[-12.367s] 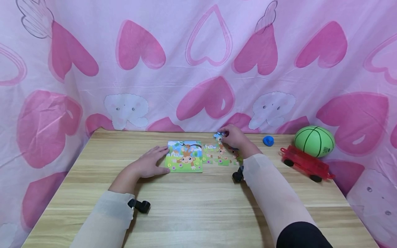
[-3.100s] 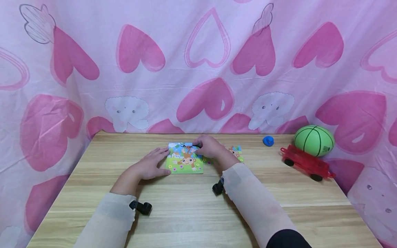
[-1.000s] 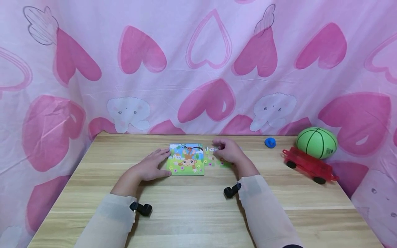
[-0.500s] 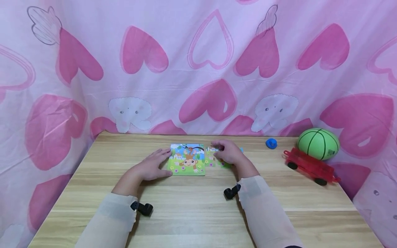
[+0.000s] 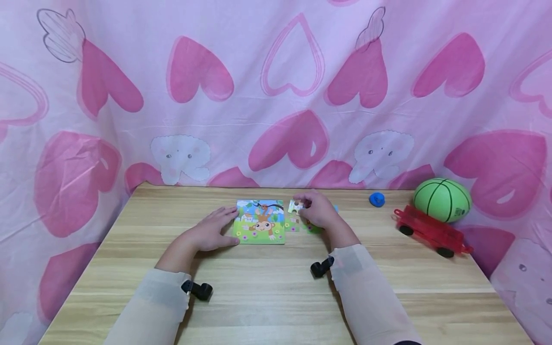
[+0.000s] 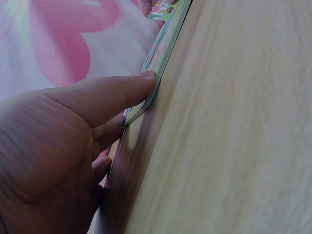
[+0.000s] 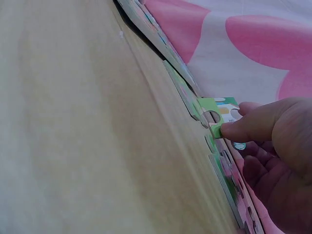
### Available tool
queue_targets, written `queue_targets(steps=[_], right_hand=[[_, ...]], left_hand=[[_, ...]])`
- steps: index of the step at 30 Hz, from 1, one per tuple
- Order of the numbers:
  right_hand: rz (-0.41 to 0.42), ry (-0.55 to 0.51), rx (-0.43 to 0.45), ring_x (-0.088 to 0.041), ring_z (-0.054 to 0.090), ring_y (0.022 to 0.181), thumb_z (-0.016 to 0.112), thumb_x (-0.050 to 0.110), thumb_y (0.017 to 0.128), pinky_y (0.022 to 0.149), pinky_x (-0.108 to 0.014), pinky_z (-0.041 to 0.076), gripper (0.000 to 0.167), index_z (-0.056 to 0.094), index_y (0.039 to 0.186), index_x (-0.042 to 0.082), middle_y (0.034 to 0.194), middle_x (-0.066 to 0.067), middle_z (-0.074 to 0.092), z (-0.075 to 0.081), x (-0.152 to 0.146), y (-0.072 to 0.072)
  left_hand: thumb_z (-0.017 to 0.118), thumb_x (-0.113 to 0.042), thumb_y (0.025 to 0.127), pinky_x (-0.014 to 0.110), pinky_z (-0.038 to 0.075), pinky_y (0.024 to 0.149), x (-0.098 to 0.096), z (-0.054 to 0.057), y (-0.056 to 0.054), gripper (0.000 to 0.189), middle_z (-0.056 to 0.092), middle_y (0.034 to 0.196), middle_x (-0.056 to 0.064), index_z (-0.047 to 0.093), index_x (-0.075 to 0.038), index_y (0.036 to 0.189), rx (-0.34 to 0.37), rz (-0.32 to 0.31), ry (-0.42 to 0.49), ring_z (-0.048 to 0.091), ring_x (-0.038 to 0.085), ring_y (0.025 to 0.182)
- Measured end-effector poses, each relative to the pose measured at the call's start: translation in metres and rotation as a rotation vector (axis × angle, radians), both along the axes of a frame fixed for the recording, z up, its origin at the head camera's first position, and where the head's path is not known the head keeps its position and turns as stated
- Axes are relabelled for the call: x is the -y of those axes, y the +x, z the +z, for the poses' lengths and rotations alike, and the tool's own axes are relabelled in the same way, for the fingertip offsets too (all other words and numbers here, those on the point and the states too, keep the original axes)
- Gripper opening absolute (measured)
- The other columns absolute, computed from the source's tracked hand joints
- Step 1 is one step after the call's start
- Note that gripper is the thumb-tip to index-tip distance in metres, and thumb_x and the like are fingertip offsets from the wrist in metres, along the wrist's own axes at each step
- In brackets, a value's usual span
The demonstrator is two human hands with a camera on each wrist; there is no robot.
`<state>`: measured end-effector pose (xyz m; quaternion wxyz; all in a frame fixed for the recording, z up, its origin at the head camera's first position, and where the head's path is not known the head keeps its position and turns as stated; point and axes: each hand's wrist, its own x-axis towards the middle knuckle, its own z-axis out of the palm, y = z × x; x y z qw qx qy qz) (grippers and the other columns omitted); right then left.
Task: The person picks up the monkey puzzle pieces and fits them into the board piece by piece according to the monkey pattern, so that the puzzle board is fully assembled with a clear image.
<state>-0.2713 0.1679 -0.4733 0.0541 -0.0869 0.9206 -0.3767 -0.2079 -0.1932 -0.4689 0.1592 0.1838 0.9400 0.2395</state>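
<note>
Puzzle piece [image 7: 226, 110] in right grip [image 5: 321, 210]

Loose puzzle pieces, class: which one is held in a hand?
The green-and-white piece pinched by the right hand; the other visible pieces lie on the table.

The left hand [image 6: 53, 146] rests its thumb tip at the near-left corner of a flat printed board [image 6: 161, 51] on a wooden table [image 6: 229, 122]; beyond its right side, the right hand [image 6: 145, 7] pinches a puzzle piece [image 6: 162, 11], pink-and-white cloth [image 6: 63, 34] behind
</note>
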Motion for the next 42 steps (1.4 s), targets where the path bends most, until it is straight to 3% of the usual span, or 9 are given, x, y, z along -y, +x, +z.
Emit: queue_targets(steps=[9,13,16,22,26,32,42], right_hand=[[0.013,-0.020,-0.024,-0.021,0.062,0.106,0.070,0.015,0.103,0.094,-0.038,0.055,0.030,0.076,0.131,0.024,0.120,-0.002,0.070,0.000,0.002,0.001],[0.042,-0.112,-0.016,-0.022,0.064,0.099,0.067,0.021,0.105,0.082,-0.036,0.058,0.027,0.076,0.130,0.025,0.114,-0.001,0.073,0.004,0.010,0.004],[0.072,-0.175,0.008,-0.023,0.064,0.095,0.068,0.022,0.105,0.075,-0.034,0.059,0.026,0.076,0.130,0.026,0.109,-0.001,0.073,0.008,0.021,0.008],[0.153,-0.171,-0.016,-0.018,0.065,0.098,0.070,0.020,0.104,0.084,-0.033,0.058,0.024,0.078,0.127,0.025,0.111,0.004,0.075,0.016,0.051,0.019],[0.214,-0.177,0.004,-0.015,0.065,0.098,0.071,0.018,0.104,0.086,-0.031,0.058,0.024,0.078,0.126,0.021,0.112,0.004,0.076,0.014,0.070,0.023],[0.286,-0.187,0.042,-0.015,0.064,0.089,0.069,0.018,0.105,0.077,-0.030,0.059,0.023,0.077,0.126,0.021,0.103,0.002,0.073,0.008,0.095,0.024],[0.234,-0.117,0.068,-0.013,0.064,0.085,0.070,0.021,0.104,0.073,-0.029,0.058,0.022,0.078,0.123,0.026,0.104,0.003,0.071,0.010,0.119,0.018]], left_hand=[[0.075,-0.052,0.096,0.070,0.013,0.134,0.000,0.000,0.000,0.093,0.020,0.182,0.002,0.031,-0.018,0.170,0.000,0.001,0.003,0.008,0.041,0.169],[0.075,-0.053,0.096,0.070,0.014,0.134,0.000,0.000,0.000,0.093,0.019,0.182,0.001,0.031,-0.020,0.171,0.007,0.014,-0.009,0.007,0.040,0.170],[0.075,-0.053,0.096,0.071,0.014,0.133,0.000,0.001,0.001,0.093,0.019,0.182,0.002,0.031,-0.021,0.171,0.009,0.019,-0.015,0.007,0.041,0.169],[0.074,-0.056,0.096,0.073,0.014,0.132,-0.002,0.001,-0.001,0.093,0.019,0.182,0.002,0.030,-0.022,0.171,0.015,0.015,-0.008,0.007,0.041,0.169],[0.074,-0.055,0.096,0.073,0.014,0.133,-0.001,0.002,-0.001,0.093,0.018,0.182,0.003,0.030,-0.022,0.171,0.024,0.018,-0.009,0.007,0.041,0.169],[0.074,-0.054,0.097,0.073,0.012,0.133,0.000,0.003,0.000,0.092,0.019,0.182,0.004,0.031,-0.020,0.171,0.025,0.011,0.005,0.007,0.043,0.169],[0.075,-0.053,0.096,0.071,0.013,0.133,0.001,0.001,0.000,0.092,0.020,0.182,0.003,0.032,-0.019,0.170,0.010,0.006,0.008,0.007,0.041,0.169]])
